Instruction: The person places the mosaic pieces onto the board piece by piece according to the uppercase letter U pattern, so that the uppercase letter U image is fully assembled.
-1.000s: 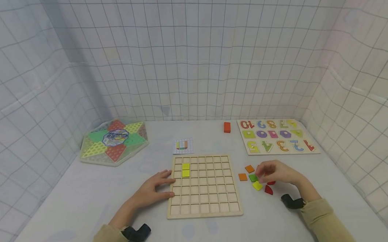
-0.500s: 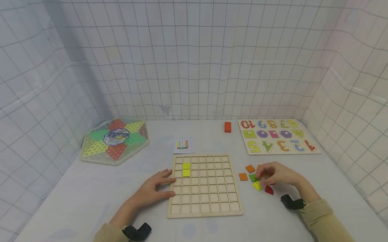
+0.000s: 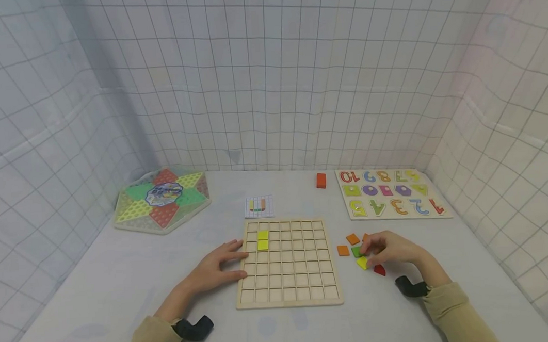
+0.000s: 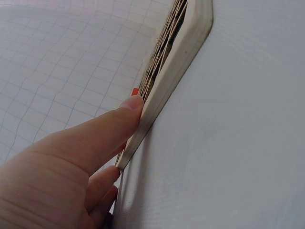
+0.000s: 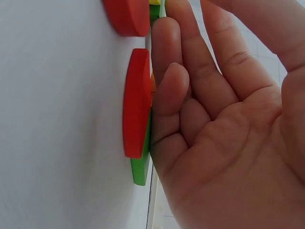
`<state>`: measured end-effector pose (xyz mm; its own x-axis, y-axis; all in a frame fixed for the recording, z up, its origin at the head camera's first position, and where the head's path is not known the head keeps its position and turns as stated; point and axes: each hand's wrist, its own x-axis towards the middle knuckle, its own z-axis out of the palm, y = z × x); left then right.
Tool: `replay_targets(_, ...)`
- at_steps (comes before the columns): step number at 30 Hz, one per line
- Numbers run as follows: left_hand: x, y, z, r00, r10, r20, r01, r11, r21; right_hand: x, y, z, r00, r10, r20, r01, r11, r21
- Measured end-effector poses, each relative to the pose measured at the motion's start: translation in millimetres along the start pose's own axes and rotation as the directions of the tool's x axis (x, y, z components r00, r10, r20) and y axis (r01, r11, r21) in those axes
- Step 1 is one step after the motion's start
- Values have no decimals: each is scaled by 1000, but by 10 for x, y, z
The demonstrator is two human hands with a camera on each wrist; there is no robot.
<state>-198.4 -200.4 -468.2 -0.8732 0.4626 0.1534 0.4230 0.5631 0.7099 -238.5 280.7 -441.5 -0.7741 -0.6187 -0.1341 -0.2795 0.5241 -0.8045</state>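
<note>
Yellow tile [image 3: 362,263] sat on the desk [image 3: 365,316], right of the board [image 3: 287,304]; square, no long axis | it lay left of my right hand [image 3: 392,248], against or just beside the thumb tip | whether those bent fingers pinched it, I couldn't tell | left hand [image 3: 216,269], farther off, touched the board's edge, fingers straight

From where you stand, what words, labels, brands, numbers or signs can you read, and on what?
"10": number board, back row
"8": back row
"5": front row
"4": front row
"3": front row
"2": front row
"1": front row
Too small or blurred for certainty: other back-row numbers; game box label.
No writing visible: picture card, wooden grid, yellow tile.
</note>
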Motion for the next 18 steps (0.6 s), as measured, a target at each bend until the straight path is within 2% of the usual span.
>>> replay_targets(18, 5, -13, 3, 1000, -4, 1, 4, 1000, 10, -3, -2, 22, 999, 35, -18, -36, 998, -51)
